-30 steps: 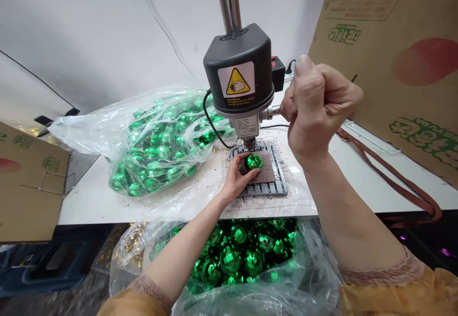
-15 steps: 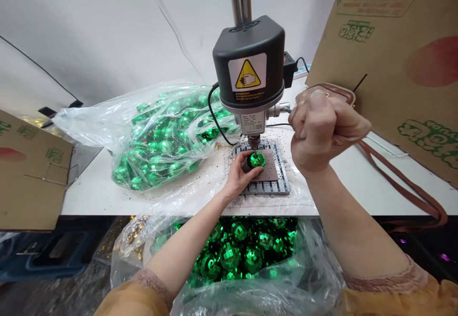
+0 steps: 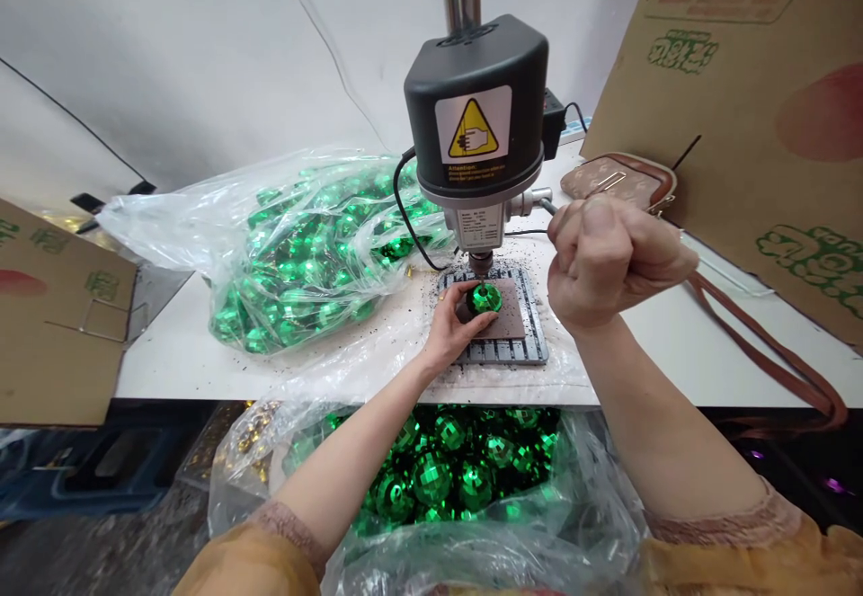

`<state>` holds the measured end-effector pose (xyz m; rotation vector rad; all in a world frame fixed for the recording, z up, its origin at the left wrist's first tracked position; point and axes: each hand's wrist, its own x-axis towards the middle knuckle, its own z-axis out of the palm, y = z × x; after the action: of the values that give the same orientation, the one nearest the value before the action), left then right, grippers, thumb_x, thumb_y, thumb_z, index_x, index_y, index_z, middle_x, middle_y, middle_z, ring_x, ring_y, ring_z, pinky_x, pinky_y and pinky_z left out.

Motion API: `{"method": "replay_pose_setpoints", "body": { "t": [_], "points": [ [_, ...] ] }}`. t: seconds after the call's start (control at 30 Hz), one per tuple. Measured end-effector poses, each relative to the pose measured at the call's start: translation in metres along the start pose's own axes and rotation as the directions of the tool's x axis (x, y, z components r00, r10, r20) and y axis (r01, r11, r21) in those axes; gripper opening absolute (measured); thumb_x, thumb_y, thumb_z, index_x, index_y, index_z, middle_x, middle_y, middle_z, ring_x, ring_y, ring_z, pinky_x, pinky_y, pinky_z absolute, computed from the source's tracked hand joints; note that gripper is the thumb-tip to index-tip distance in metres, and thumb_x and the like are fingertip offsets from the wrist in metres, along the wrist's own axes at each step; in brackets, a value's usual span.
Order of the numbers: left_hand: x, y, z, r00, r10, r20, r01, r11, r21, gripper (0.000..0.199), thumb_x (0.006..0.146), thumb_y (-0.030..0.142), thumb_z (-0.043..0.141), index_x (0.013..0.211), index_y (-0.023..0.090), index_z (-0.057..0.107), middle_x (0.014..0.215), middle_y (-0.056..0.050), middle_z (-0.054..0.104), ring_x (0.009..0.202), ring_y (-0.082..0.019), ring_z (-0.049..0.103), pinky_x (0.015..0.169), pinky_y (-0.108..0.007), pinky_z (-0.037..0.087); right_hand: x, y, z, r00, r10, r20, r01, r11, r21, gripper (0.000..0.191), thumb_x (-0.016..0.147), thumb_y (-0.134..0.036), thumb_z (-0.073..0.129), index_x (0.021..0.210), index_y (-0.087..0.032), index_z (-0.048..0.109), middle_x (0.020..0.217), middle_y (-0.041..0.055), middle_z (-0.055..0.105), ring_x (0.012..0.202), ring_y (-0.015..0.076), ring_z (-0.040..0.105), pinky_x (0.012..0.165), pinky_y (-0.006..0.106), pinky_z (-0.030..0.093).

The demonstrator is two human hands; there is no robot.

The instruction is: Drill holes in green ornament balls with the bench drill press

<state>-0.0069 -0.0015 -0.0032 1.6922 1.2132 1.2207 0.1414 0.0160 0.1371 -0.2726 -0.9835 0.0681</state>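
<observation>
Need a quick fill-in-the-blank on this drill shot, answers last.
1. The ball in the left hand is coloured ____.
2. The right hand, closed in a ____, grips the lever.
3. The triangle on the drill is ____.
4. In the picture, the bag on the table lies ____ of the drill.

Green; fist; yellow; left.

Glinting with mirror-like facets, the green ball (image 3: pixel 486 298) you are gripping is sitting directly beneath the drill press (image 3: pixel 477 111). That black-hooded, silver-bodied machine is standing upright, its thin bit (image 3: pixel 482 281) pointing down at the ball's top, as you are holding its lever (image 3: pixel 548 207).
</observation>
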Motion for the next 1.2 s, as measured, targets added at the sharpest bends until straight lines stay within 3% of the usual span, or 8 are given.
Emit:
{"method": "replay_pose_setpoints", "body": {
  "t": [0.43,0.6,0.73,0.83,0.93,1.03,1.13,1.2],
  "points": [
    [-0.001,0.002,0.000,1.000,-0.011,-0.009,0.010,0.999,-0.053,0.053,0.074,0.042,0.083,0.119,0.022,0.063,0.116,-0.009,0.065,0.113,-0.028,0.059,0.101,-0.042,0.045,-0.008,0.001,-0.012,0.992,-0.075,0.097,0.074,0.997,0.021,0.057,0.084,-0.026,0.060,0.051,-0.016,0.014,0.042,-0.0063,0.024,0.035,0.0046,0.023,0.039,0.029,0.023],
    [-0.001,0.002,0.001,1.000,-0.026,-0.006,0.026,1.000,-0.016,0.054,0.075,0.040,0.082,0.121,0.022,0.061,0.118,-0.011,0.064,0.112,-0.028,0.060,0.100,-0.043,0.045,0.019,-0.006,0.011,0.996,0.090,0.006,-0.090,0.995,-0.038,0.053,0.088,-0.026,0.060,0.049,-0.018,0.024,0.044,-0.0063,0.022,0.038,0.0047,0.025,0.041,0.029,0.017],
    [-0.004,0.009,0.003,0.997,-0.010,-0.074,0.009,1.000,-0.010,0.051,0.074,0.039,0.083,0.117,0.021,0.062,0.116,-0.009,0.065,0.111,-0.026,0.060,0.098,-0.040,0.046,0.050,-0.006,0.026,0.972,0.216,0.086,-0.215,0.976,-0.023,0.050,0.087,-0.033,0.065,0.051,-0.022,0.033,0.044,-0.0076,0.026,0.037,0.0056,0.026,0.040,0.030,0.019],
    [-0.012,0.018,0.000,0.990,0.052,-0.133,-0.045,0.998,0.052,0.045,0.076,0.037,0.081,0.116,0.023,0.063,0.114,-0.008,0.065,0.110,-0.025,0.060,0.098,-0.039,0.046,0.060,-0.004,0.029,0.954,0.266,0.142,-0.271,0.963,0.015,0.046,0.087,-0.026,0.063,0.051,-0.022,0.034,0.042,-0.0079,0.027,0.036,0.0057,0.026,0.039,0.029,0.019],
    [-0.029,0.033,-0.017,0.988,0.119,-0.098,-0.108,0.988,0.107,0.034,0.082,0.036,0.076,0.113,0.025,0.066,0.110,-0.007,0.064,0.108,-0.024,0.060,0.096,-0.038,0.047,0.060,-0.003,0.028,0.956,0.262,0.134,-0.267,0.963,0.021,0.045,0.088,-0.019,0.058,0.051,-0.021,0.034,0.042,-0.0074,0.029,0.036,0.0048,0.028,0.040,0.027,0.019],
    [-0.057,0.054,-0.052,0.993,0.099,0.068,-0.110,0.977,0.181,0.027,0.086,0.037,0.072,0.112,0.027,0.071,0.113,-0.009,0.061,0.111,-0.023,0.059,0.096,-0.035,0.047,0.058,-0.003,0.028,0.963,0.242,0.116,-0.244,0.970,0.007,0.045,0.088,-0.020,0.060,0.050,-0.021,0.036,0.042,-0.0068,0.031,0.037,0.0048,0.029,0.040,0.027,0.020],
    [-0.094,0.078,-0.095,0.969,-0.067,0.237,-0.021,0.937,0.348,0.026,0.087,0.041,0.070,0.111,0.028,0.071,0.111,-0.007,0.061,0.108,-0.022,0.061,0.093,-0.033,0.048,0.057,-0.004,0.028,0.963,0.245,0.114,-0.248,0.969,0.010,0.044,0.088,-0.022,0.060,0.050,-0.020,0.039,0.041,-0.0059,0.033,0.037,0.0050,0.030,0.041,0.027,0.020],
    [-0.117,0.090,-0.120,0.916,-0.250,0.313,0.064,0.863,0.501,0.029,0.089,0.045,0.066,0.112,0.029,0.070,0.102,-0.004,0.063,0.093,-0.020,0.064,0.082,-0.031,0.050,0.057,-0.004,0.028,0.961,0.257,0.099,-0.259,0.966,0.009,0.045,0.088,-0.022,0.060,0.049,-0.020,0.038,0.041,-0.0059,0.033,0.037,0.0037,0.031,0.041,0.026,0.020]
  ]
}}
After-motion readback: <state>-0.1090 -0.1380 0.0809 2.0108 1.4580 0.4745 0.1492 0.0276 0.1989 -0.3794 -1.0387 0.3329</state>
